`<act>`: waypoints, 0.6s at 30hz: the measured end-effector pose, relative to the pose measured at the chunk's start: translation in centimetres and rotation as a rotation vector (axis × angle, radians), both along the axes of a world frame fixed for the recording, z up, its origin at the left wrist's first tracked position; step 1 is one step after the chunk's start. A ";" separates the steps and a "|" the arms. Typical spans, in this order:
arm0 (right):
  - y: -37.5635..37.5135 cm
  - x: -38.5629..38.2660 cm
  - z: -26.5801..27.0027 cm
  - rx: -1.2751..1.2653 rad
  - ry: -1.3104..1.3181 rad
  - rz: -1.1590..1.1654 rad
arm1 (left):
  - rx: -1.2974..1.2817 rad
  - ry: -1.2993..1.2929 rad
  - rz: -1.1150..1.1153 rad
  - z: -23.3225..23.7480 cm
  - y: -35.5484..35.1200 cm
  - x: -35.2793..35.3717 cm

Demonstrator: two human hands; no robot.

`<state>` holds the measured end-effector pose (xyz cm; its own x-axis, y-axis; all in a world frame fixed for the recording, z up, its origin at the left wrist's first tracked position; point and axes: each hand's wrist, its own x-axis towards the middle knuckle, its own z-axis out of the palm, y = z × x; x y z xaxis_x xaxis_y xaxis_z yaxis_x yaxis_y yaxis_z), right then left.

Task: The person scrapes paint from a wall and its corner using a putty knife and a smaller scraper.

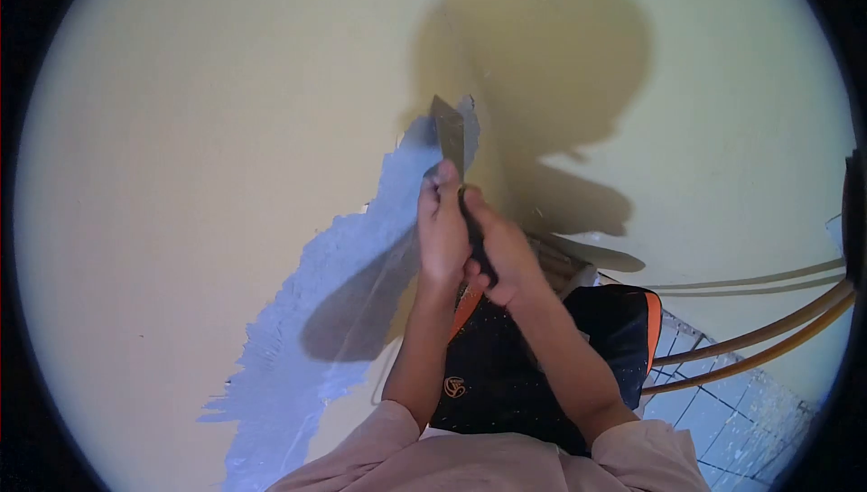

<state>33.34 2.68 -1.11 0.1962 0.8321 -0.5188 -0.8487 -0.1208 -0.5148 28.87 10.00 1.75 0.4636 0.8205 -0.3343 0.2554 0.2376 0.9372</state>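
Note:
Both my hands are closed around one paint scraper, its metal blade pointing up against the wall near the corner. My right hand wraps its black handle from the right. My left hand grips it from the left, with the thumb up by the base of the blade; part of the handle is hidden between the hands. The blade tip lies over the upper end of a bare blue-grey patch, which has ragged edges where the cream paint is gone.
Black fabric with orange trim covers my lap below the hands. Two orange-brown curved tubes run in from the right. Pale flakes lie on the tiled floor at the lower right. My shadow falls across the adjoining wall.

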 end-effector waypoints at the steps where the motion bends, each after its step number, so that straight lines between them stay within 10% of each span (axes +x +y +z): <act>1: -0.4 0.7 -0.1 0.043 -0.004 -0.011 | -0.023 -0.027 0.007 0.1 -0.6 0.6; 18: 0.1 1.4 -0.1 -0.014 -0.151 -0.011 | 0.156 -0.160 0.180 -2.6 -1.0 1.4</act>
<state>34.72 2.76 -1.24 0.2822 0.8222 -0.4943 -0.7628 -0.1201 -0.6353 30.30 9.02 -0.89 0.3422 0.9304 -0.1315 0.0676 0.1152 0.9910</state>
